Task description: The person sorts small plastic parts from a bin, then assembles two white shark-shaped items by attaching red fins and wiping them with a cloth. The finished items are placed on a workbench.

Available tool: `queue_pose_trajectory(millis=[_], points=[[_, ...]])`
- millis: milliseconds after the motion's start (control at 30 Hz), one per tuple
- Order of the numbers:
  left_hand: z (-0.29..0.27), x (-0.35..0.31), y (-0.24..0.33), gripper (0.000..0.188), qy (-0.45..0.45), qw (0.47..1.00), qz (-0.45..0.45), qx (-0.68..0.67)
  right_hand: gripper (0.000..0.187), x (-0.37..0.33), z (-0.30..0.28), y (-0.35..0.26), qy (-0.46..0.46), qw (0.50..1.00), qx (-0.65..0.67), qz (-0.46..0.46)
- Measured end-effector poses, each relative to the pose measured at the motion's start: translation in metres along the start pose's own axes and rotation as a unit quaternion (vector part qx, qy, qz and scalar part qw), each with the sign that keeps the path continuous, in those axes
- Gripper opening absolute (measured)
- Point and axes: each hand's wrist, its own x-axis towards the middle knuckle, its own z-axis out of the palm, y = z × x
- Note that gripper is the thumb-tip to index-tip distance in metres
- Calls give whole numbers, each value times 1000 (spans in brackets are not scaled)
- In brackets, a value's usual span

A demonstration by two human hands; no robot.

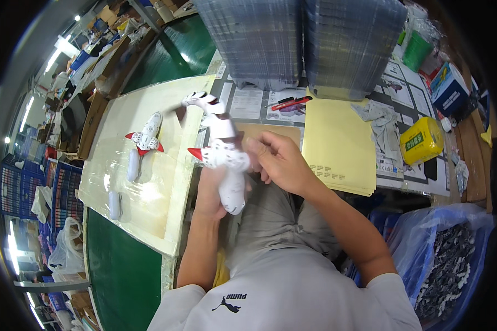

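A white toy figure (pixel 233 190) with red pointed fins and a long curved, segmented tail (pixel 212 110) is held up above my lap. My left hand (pixel 209 190) wraps round its body from the left, the rounded white end pointing down toward me. Close against the toy's right side, my right hand (pixel 281 163) has its thumb and fingers pinched together. What lies between those fingertips is hidden and blurred. A similar white toy body (pixel 147 134) with red fins lies on the cream work surface to the left, with two pale oblong parts (pixel 133 165) (pixel 115 205) nearer me.
Two tall stacks of clear plastic trays (pixel 254 44) (pixel 350 47) stand at the back. Yellow sheets (pixel 337 143), red and black pens (pixel 291 103), a grey cloth (pixel 382 129) and a yellow container (pixel 421 141) lie rightward. A blue bag of dark scraps (pixel 447 265) sits lower right.
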Motion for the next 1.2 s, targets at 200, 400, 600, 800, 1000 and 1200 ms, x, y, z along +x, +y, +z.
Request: queue_pose_trajectory(millis=[200,400,600,800,1000,1200], points=[[5,-4,14,50,65,985,-33,159,33,18,1,18,-35,998,-37,-33],[-11,-4,41,75,123,950,50,283,25,-29,-32,26,-55,998,-13,8],[-52,1,94,51,161,910,47,379,31,-42,-102,-83,14,967,-182,-178],[-104,70,135,50,239,878,-29,414,12,-99,-161,-232,20,855,-515,-48],[-150,82,131,72,253,839,-51,478,12,-276,-221,-177,185,780,-598,-14],[-153,51,134,79,298,753,-16,586,16,-439,-279,-34,353,679,-572,293]])
